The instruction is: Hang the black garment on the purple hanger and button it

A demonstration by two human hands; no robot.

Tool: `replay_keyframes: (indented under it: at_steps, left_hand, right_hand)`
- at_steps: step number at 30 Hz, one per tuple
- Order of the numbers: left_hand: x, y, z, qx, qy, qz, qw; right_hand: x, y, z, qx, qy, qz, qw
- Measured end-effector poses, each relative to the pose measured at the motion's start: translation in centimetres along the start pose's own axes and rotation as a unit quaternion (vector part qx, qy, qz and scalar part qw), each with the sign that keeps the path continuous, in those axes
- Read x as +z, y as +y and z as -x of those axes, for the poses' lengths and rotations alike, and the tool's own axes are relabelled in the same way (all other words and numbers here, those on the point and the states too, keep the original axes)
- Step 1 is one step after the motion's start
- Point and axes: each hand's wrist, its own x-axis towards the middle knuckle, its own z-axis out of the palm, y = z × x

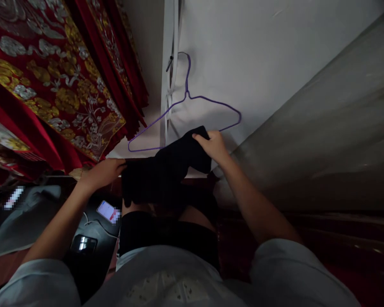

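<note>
Both my hands hold a black garment (161,170) stretched between them in front of my lap. My left hand (104,170) grips its left edge with closed fingers. My right hand (213,145) pinches its upper right corner, raised close to the lower bar of a purple wire hanger (211,100). The hanger hangs from a hook on the white wall (275,55), just behind the garment. The lower part of the garment droops over my knees.
Red and gold embroidered fabric (51,76) hangs at the left. A lit phone (107,209) and a dark device (83,244) with a white cable lie on a dark surface at the lower left. A grey sloping panel (333,140) fills the right.
</note>
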Motion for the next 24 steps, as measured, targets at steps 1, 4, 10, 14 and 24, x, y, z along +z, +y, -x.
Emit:
replay_keyframes:
  at_steps: [1, 4, 10, 14, 24]
  left_hand:
    - [-0.1, -0.1, -0.3, 0.014, 0.004, -0.016, 1.0]
    - [0.1, 0.9, -1.9, 0.066, 0.044, -0.038, 0.996]
    - [1.9, 5.5, -6.3, 0.113, 0.17, 0.084, 0.975]
    - [1.7, 6.3, -8.6, 0.124, 0.206, 0.097, 0.966]
    - [-0.2, 4.3, -9.3, 0.142, 0.217, 0.022, 0.966]
  right_hand:
    - [-0.9, -0.3, 0.3, -0.006, 0.009, 0.005, 1.0]
    - [-2.8, -1.3, 1.4, -0.022, 0.018, 0.019, 0.999]
    - [-2.7, -2.8, 3.6, -0.013, -0.001, 0.008, 1.0]
    - [-2.4, -3.3, 5.5, -0.018, -0.077, -0.041, 0.996]
    - [-5.7, -4.4, 9.2, -0.227, 0.137, 0.034, 0.964]
